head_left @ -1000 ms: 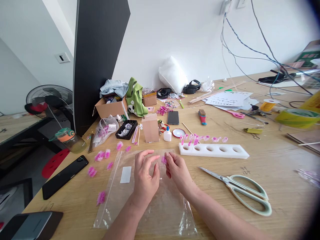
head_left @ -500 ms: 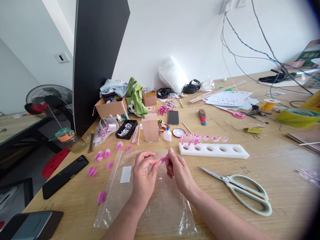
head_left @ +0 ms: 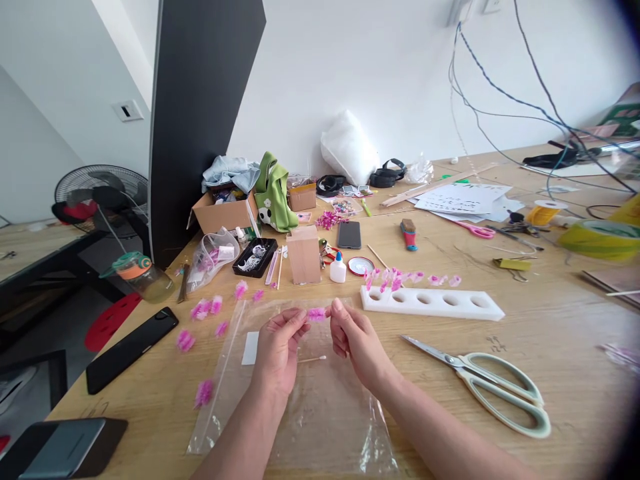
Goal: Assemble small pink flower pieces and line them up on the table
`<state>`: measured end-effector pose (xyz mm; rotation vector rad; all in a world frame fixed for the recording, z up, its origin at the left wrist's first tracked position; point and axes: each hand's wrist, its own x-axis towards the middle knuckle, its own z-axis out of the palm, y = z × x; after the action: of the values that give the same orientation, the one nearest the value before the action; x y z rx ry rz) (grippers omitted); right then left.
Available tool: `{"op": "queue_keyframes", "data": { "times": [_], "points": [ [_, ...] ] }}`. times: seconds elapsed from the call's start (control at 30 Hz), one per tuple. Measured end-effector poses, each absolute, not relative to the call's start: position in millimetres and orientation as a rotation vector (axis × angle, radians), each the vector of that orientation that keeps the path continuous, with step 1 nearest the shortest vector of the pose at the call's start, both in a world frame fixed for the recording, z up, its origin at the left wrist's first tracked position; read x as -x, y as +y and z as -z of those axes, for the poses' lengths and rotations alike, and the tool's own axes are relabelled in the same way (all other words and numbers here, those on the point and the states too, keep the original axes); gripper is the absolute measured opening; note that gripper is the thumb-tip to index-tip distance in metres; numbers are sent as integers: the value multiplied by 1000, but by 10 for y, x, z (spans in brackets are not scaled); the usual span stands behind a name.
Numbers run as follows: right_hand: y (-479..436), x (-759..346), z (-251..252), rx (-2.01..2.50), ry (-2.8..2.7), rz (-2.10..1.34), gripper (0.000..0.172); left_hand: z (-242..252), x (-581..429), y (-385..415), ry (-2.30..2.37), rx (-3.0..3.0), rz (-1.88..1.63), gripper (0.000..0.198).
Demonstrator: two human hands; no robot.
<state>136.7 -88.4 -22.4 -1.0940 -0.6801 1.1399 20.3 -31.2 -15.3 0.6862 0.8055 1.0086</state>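
Observation:
Between my two hands a small pink fuzzy piece [head_left: 317, 314] is stretched level above a clear plastic bag [head_left: 330, 413]. My left hand [head_left: 280, 343] pinches its left end between thumb and fingertips. At the other end, my right hand [head_left: 356, 337] is closed with the thumb against the bent forefinger. Below them a cotton swab [head_left: 315, 359] lies on the bag, its left part hidden by my left hand. More pink fuzzy pieces [head_left: 185, 341] are scattered left of the bag. Several pink petal-like pieces [head_left: 395, 278] stand at the white holder with round holes [head_left: 435, 308].
Large scissors [head_left: 480, 377] lie to the right with blades pointing left. A glue bottle [head_left: 338, 268], a lid [head_left: 360, 266] and a cardboard block [head_left: 304, 257] stand beyond the bag. Black phone [head_left: 133, 350] near the left edge. Papers [head_left: 463, 198] and yellow tape [head_left: 597, 238] are farther right.
My left hand has turned and drawn left, so more of the pink fuzzy piece shows between the hands. More of the cotton swab is visible. The view has shifted slightly.

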Motion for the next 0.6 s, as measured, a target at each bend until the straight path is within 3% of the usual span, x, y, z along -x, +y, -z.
{"op": "queue_keyframes", "data": {
  "times": [0.6],
  "points": [
    [-872,-1346,240,1028,-680,-1227,34,156,-232,-358,854,-848,-1036,20]
  ]
}}
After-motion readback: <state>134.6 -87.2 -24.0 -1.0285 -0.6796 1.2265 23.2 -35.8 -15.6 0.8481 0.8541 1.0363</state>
